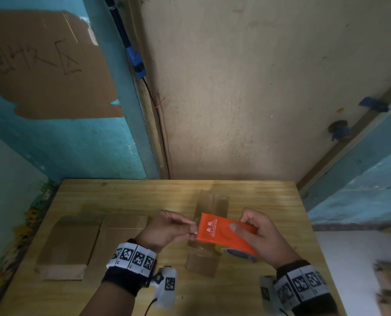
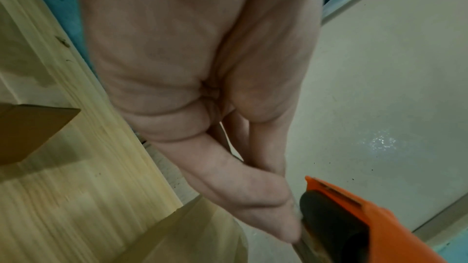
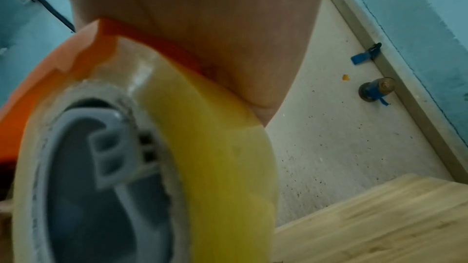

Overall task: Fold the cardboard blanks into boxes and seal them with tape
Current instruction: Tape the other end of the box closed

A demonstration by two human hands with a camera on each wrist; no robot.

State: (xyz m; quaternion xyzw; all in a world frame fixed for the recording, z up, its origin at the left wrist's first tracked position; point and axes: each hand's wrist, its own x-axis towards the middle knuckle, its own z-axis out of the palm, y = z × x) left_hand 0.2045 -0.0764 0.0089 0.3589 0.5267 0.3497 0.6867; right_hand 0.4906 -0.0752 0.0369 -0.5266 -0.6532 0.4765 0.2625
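My right hand (image 1: pixel 253 236) grips an orange tape dispenser (image 1: pixel 222 233) above the wooden table (image 1: pixel 121 192). The roll of clear yellowish tape (image 3: pixel 207 147) sits on its grey hub (image 3: pixel 96 159). My left hand (image 1: pixel 176 226) pinches the tape end at the dispenser's front edge (image 2: pixel 336 203). Under both hands lies a folded cardboard box (image 1: pixel 203 261), partly hidden by the dispenser. A flat cardboard blank (image 1: pixel 76 242) lies on the table's left part.
A cardboard sheet with handwriting (image 1: pixel 46 65) hangs on the blue wall at left. The beige wall stands behind the table. More cardboard pieces (image 1: pixel 388 283) lie on a white surface at the right edge. A cable (image 1: pixel 158 124) runs down the corner.
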